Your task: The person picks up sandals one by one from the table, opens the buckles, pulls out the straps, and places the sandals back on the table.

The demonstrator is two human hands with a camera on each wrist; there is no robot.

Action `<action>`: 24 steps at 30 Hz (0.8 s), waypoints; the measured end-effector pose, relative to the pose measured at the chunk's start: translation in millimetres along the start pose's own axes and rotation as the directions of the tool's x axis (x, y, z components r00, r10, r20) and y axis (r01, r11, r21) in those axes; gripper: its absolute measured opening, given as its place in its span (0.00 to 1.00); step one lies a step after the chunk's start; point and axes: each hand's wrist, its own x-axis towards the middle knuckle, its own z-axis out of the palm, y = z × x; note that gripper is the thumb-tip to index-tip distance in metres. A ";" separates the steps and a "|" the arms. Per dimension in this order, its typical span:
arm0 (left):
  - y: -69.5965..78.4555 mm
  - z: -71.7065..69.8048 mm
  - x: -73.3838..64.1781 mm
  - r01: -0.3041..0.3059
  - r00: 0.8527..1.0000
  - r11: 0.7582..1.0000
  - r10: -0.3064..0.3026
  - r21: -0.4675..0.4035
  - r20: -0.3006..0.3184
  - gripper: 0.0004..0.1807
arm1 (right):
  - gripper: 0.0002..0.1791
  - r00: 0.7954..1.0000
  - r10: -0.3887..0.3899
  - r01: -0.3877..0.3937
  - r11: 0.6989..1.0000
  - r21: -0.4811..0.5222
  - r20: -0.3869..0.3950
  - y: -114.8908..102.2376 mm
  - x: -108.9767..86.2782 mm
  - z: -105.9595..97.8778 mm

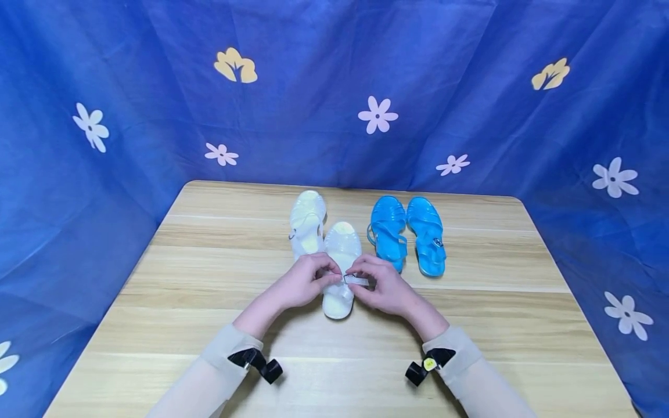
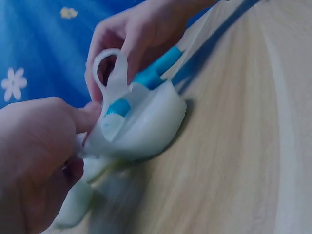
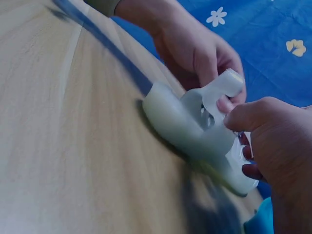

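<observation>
A white jelly sandal (image 1: pixel 337 306) lies on the table with its toe pointing away and its heel toward me. My left hand (image 1: pixel 305 283) pinches its ankle strap from the left. From the right, my right hand (image 1: pixel 385 285) holds the strap (image 1: pixel 358 281) by the small metal buckle, thumb and fingers close together. In the left wrist view the strap end (image 2: pixel 117 78) curves up in a loop above the heel. Fingers partly hide the buckle. Another white sandal (image 1: pixel 307 209) lies just beyond, to the left, its heel end covered by my left hand.
A pair of blue jelly sandals stands to the right: the nearer one (image 1: pixel 388 223) is partly behind my right hand, the other (image 1: pixel 431 264) beside it. The wooden table (image 1: pixel 183 290) ends at a blue flowered curtain (image 1: pixel 313 87) on the back and sides.
</observation>
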 end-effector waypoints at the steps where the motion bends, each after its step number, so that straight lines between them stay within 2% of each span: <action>1: -2.3 0.5 0.4 0.016 1.000 0.999 -0.016 -0.046 -0.004 0.01 | 0.12 1.000 0.002 -0.001 1.000 -0.014 0.014 -2.0 1.7 -1.2; 4: -4.8 2.0 2.5 0.042 0.999 0.992 -0.043 -0.115 -0.005 0.00 | 0.12 0.998 0.013 -0.010 0.998 -0.062 0.057 -7.6 7.7 -4.7; 9: -1.9 2.3 5.9 0.055 0.999 0.992 -0.054 -0.114 0.005 0.02 | 0.10 0.990 0.051 -0.030 0.987 -0.158 0.133 -15.4 18.6 -10.0; 12: -0.4 2.0 6.4 0.069 0.998 0.990 -0.067 -0.123 0.023 0.02 | 0.07 0.986 0.047 -0.019 0.985 -0.173 0.162 -15.6 22.4 -11.6; 15: 1.2 2.1 7.6 0.076 0.996 0.987 -0.071 -0.142 0.045 0.03 | 0.06 0.987 0.011 0.011 0.991 -0.133 0.162 -12.3 23.8 -13.1; 19: -2.8 2.1 6.0 0.104 0.994 0.980 -0.097 -0.167 0.051 0.04 | 0.06 0.994 -0.038 0.037 0.999 0.009 0.106 -0.5 18.8 -14.3; 24: -9.0 -2.0 -0.7 0.141 0.990 0.963 -0.132 -0.231 0.056 0.04 | 0.08 0.999 -0.040 0.035 0.991 0.127 0.037 11.6 10.4 -11.3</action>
